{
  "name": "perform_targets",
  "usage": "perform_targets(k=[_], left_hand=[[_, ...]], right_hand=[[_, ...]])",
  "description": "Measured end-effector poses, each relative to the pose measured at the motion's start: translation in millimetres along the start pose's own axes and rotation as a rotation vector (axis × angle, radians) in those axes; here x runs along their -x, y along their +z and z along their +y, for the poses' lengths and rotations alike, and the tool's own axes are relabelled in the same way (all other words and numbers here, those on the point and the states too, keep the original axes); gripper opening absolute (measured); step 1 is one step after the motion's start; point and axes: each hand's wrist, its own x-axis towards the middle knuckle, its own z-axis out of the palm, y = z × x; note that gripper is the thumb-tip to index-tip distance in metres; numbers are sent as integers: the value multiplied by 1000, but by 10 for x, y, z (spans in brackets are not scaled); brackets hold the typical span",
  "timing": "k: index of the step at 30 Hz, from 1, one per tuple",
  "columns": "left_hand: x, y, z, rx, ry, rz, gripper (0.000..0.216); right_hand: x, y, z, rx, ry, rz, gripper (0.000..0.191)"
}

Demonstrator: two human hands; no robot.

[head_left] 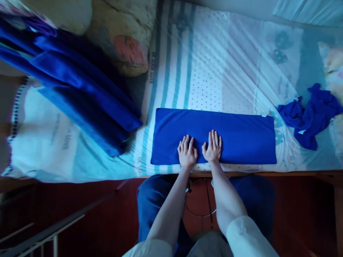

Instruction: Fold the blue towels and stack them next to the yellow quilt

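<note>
A blue cloth [241, 135] lies folded into a long flat rectangle on the bed, near its front edge. My left hand [187, 151] rests flat on the cloth's lower middle, fingers stretched out. My right hand [213, 147] lies flat right beside it, fingers straight and close together. Both palms press down on the cloth and neither hand holds anything.
The bed sheet [203, 71] is white with teal stripes and dots. A stack of folded blue cloths [80, 89] lies at the left. A crumpled blue cloth [312, 114] sits at the right. A printed pillow [125, 39] is at the back. The wooden bed edge [294, 175] runs below.
</note>
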Motion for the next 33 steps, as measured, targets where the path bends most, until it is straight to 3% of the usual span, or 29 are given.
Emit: perform_targets(k=[10, 17, 20, 26, 29, 33], left_hand=[[-18, -23, 89, 126, -24, -23, 52], [-205, 170, 445, 497, 295, -252, 55], [-263, 289, 466, 540, 366, -288, 55], [-338, 278, 138, 509, 355, -272, 54], [-444, 64, -198, 426, 327, -230, 54], [-593, -397, -754, 218, 248, -200, 52]], right_hand=[[21, 44, 19, -33, 19, -3, 69], [50, 162, 166, -19, 13, -68, 65], [51, 180, 184, -11, 26, -81, 66], [35, 97, 97, -1, 18, -29, 63], [18, 43, 45, 0, 4, 13, 64], [2, 11, 11, 3, 4, 21, 65]])
